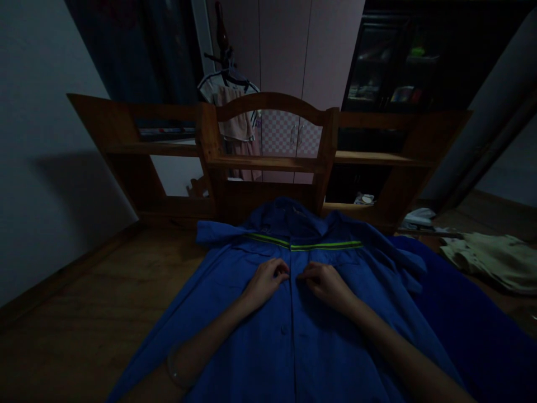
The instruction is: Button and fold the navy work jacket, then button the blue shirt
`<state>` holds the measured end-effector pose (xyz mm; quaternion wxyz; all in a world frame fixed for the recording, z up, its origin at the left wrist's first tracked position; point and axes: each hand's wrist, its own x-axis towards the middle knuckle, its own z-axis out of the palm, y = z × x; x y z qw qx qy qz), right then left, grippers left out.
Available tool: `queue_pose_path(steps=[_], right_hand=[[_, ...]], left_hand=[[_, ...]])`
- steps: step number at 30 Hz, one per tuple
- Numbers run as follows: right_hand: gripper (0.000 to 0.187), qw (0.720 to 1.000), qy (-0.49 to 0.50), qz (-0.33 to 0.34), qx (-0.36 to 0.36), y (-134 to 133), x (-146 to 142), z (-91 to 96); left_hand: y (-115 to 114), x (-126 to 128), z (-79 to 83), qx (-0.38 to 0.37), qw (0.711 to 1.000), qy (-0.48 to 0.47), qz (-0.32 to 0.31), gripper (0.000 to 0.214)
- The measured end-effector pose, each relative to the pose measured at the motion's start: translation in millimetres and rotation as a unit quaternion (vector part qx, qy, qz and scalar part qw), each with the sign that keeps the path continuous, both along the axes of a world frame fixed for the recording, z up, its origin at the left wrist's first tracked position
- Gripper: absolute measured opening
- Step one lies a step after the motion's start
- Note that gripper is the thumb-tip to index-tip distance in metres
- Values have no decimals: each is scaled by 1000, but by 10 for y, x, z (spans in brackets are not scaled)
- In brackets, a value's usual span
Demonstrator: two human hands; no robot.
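A blue work shirt (235, 313) with a yellow-green reflective stripe (323, 245) across the chest lies flat, front up, on a wooden surface. My left hand (265, 281) and my right hand (325, 282) rest on the chest just below the stripe, either side of the button placket. Both hands have their fingers curled and pinched on the placket fabric, thumbs nearly meeting at the middle. A button shows lower on the placket (285, 329). A bracelet circles my left wrist (173, 372).
A wooden headboard with shelves (268, 162) stands right behind the shirt collar. More blue cloth (461, 313) lies to the right, and a pale garment (490, 257) lies further right. Clothes hang on a hanger (229, 84) behind. Bare wood (84, 313) stretches on the left.
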<state>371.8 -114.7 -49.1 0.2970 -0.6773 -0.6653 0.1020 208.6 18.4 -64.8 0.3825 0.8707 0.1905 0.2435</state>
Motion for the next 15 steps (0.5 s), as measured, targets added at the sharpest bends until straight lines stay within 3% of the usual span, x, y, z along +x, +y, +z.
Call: queue_pose_path(steps=[9, 15], right_hand=[[30, 999, 30, -39, 1, 48, 80, -79], [30, 983, 180, 31, 0, 94, 144, -119]], left_hand=[[5, -7, 16, -20, 1000, -2, 11, 15], [0, 15, -48, -52, 998, -23, 22, 24]])
